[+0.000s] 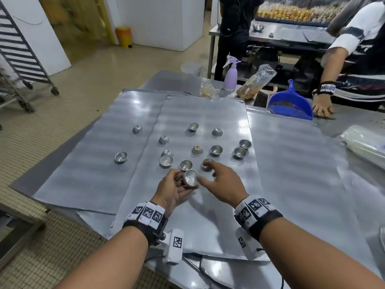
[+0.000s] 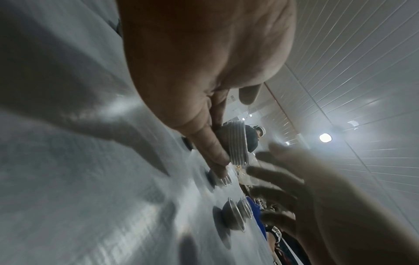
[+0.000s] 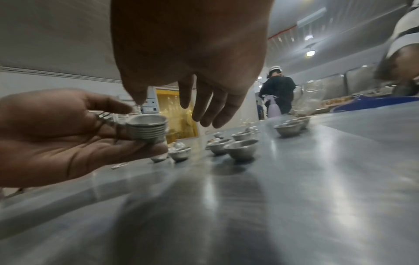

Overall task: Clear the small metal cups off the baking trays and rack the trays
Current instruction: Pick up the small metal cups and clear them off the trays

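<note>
Your left hand (image 1: 174, 189) cradles the nested cup stack (image 3: 147, 129) mouth-up so more drop in; your right hand (image 1: 224, 181), fingers loose and empty, hovers just beside it.

I'm looking at a commercial bakery kitchen: flat baking trays (image 1: 200, 113) with small metal cups (image 1: 216, 150) cover a steel worktable (image 1: 354, 122). Left of the table stands a wheeled tray rack (image 1: 23, 59); behind it, a counter piled with baked goods (image 1: 291, 12).
</note>
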{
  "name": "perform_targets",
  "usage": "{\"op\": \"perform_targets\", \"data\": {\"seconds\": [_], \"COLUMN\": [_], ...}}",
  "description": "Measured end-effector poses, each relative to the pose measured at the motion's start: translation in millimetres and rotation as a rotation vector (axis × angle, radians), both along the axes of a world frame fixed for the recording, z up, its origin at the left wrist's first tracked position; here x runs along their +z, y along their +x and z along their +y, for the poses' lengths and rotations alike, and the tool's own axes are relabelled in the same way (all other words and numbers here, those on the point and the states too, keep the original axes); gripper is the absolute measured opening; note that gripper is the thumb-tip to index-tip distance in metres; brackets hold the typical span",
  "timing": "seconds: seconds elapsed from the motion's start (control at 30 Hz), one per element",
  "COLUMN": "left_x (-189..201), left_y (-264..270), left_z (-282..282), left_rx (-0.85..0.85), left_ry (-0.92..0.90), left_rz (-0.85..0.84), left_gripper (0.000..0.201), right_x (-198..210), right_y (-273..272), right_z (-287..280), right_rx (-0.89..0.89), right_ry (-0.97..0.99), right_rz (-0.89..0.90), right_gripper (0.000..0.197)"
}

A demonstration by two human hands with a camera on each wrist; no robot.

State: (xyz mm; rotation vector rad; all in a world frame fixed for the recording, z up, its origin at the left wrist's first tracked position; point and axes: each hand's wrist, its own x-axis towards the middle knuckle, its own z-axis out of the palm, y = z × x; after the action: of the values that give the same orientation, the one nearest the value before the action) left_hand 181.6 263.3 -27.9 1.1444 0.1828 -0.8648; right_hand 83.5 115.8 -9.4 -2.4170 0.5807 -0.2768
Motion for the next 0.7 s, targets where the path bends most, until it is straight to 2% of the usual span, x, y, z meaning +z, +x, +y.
{"op": "perform_targets", "data": {"seconds": [0.07, 0.1, 0.23, 0.33, 0.43, 0.6, 0.7], "left_x": [-3, -6, -12, -13, -12, -14, -19], "left_y": [-3, -5, -15, -14, -11, -8, -6], "left_z": [-3, -4, -2, -1, -3, -7, -10], "left_rx": [-0.011, -0.030, -0.112, -0.125, -0.144, -0.164, -0.183], "left_ry": [0.039, 0.065, 0.121, 0.144, 0.153, 0.158, 0.147], "left_rz": [-0.005, -0.024, -0.099, -0.102, -0.103, -0.106, -0.102], "left_gripper": [0.024, 0.023, 0.018, 0.019, 0.021, 0.023, 0.025], "right_x": [-3, -6, -19, -27, -32, -37, -39], "right_y": [-9, -11, -11, -4, 0, 1, -3], "right_z": [-22, -32, -59, -60, -59, -62, -64], "right_rx": [-0.107, -0.143, -0.073, 0.003, 0.007, -0.021, -0.040], "right_ry": [-0.040, -0.055, -0.044, -0.075, -0.096, -0.115, -0.096], "right_rz": [0.019, 0.063, 0.307, 0.378, 0.399, 0.419, 0.413], "right_gripper": [0.038, 0.039, 0.067, 0.074, 0.068, 0.044, 0.043]}}
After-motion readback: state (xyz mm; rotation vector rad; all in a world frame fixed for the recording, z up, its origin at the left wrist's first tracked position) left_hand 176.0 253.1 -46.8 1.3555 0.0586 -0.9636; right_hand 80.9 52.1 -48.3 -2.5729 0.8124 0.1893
